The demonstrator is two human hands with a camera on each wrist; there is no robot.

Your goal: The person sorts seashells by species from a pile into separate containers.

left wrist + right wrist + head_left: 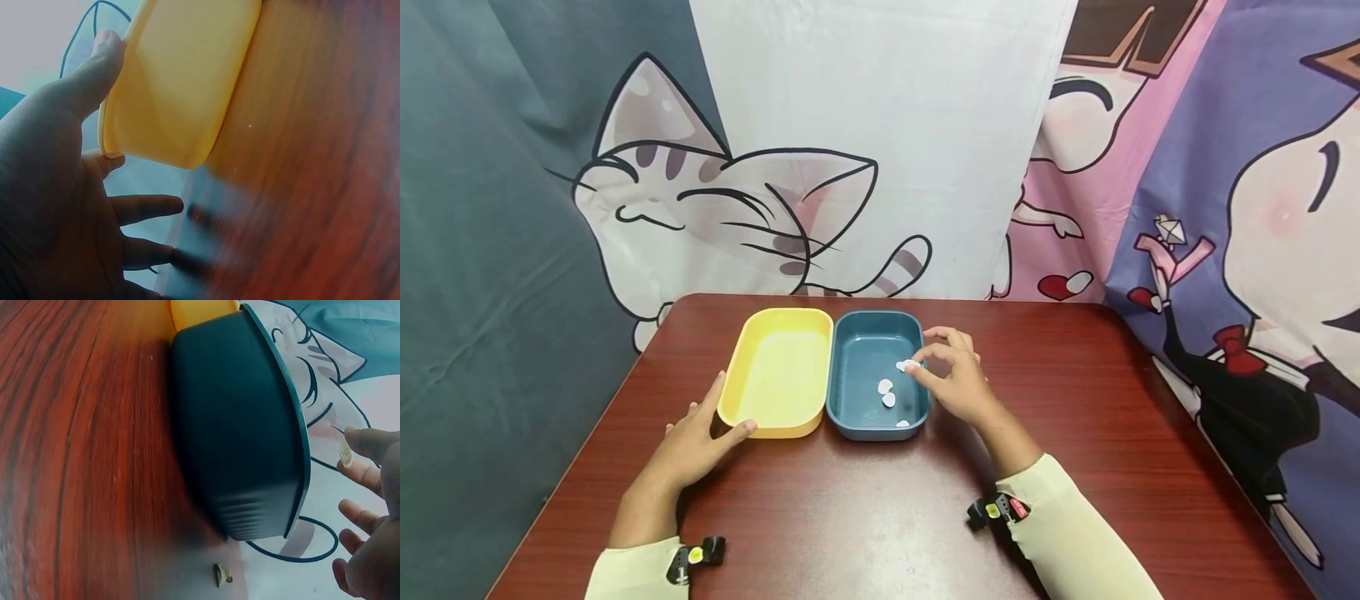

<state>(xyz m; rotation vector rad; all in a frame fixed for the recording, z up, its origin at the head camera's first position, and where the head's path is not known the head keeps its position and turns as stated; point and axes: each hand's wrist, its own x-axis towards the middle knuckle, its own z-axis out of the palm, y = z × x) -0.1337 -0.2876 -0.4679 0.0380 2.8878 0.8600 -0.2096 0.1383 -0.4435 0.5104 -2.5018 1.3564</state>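
Reaching up from the bottom edge of the head view in long, pale cream fabric sleeves, working over a reddish-brown wood-grain tabletop. Pinching a small, white, ribbed shell between thumb and index fingertip of the right hand, just right of the frame's centre, holding it above the right side of a dark teal-blue, round-cornered rectangular plastic tray. Touching with the left hand, left of centre, the lower-left corner of a yellow, round-cornered rectangular plastic tray, laying thumb and index finger there and spreading the other fingers free. Holding the hands well apart, one at each tray.

Seeing more white shells towards the lower right of the teal tray's floor, and finding a small shell-like piece on the tabletop at the bottom centre of the right wrist view.

Probably handling best by squeezing lightly with the fingertips, judging so thin a shell easy to chip or drop; lifting well clear of the rim before moving sideways; steadying the yellow tray gently, without tipping or sliding it
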